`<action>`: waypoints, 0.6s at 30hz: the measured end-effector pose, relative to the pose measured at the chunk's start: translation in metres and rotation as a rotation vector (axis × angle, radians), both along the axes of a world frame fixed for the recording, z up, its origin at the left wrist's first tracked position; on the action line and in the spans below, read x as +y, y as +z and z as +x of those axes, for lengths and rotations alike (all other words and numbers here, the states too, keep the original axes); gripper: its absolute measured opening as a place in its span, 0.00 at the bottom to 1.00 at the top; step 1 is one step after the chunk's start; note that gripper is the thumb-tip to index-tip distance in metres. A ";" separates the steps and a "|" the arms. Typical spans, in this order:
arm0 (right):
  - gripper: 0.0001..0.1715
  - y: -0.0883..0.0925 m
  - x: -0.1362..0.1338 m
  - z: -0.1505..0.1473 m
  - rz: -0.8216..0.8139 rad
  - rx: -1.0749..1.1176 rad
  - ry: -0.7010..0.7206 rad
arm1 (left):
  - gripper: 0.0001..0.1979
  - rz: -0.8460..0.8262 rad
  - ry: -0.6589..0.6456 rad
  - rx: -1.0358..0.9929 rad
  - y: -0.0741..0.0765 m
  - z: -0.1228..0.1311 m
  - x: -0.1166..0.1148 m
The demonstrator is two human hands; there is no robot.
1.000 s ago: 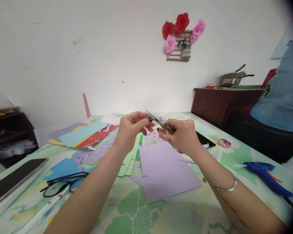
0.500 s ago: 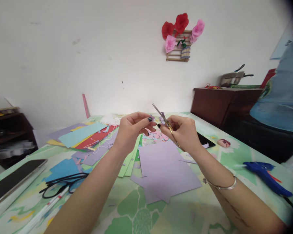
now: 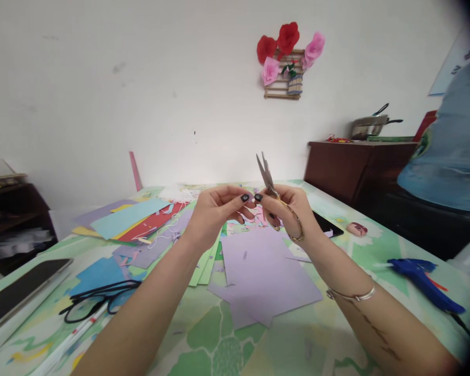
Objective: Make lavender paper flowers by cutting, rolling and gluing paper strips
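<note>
Patterned tablecloth [image 3: 203, 334], hands [image 3: 298, 202] partly hiding scissors [image 3: 268, 180], tiny pinched scrap [image 3: 253, 198] indistinct

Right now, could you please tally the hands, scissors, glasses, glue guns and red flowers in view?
Left hand and right hand: 2
Scissors: 1
Glasses: 1
Glue gun: 1
Red flowers: 2
Total: 7
</note>
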State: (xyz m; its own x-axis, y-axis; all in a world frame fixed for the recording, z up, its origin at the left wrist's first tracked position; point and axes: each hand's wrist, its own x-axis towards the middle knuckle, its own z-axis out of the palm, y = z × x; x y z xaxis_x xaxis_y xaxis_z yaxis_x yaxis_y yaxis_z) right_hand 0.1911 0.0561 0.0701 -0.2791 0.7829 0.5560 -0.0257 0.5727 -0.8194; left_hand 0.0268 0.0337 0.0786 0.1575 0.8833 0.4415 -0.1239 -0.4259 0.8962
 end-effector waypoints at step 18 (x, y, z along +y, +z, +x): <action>0.10 0.001 0.004 0.014 0.784 -0.554 -0.541 | 0.04 0.060 0.064 0.044 0.005 -0.007 -0.004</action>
State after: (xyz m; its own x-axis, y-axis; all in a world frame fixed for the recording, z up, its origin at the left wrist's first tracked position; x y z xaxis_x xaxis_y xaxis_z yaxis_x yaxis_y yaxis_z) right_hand 0.2055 0.0603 0.0713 -0.3701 0.3614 0.8558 0.6441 0.7637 -0.0439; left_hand 0.0201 0.0292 0.0834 0.1224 0.8642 0.4880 -0.0557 -0.4849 0.8728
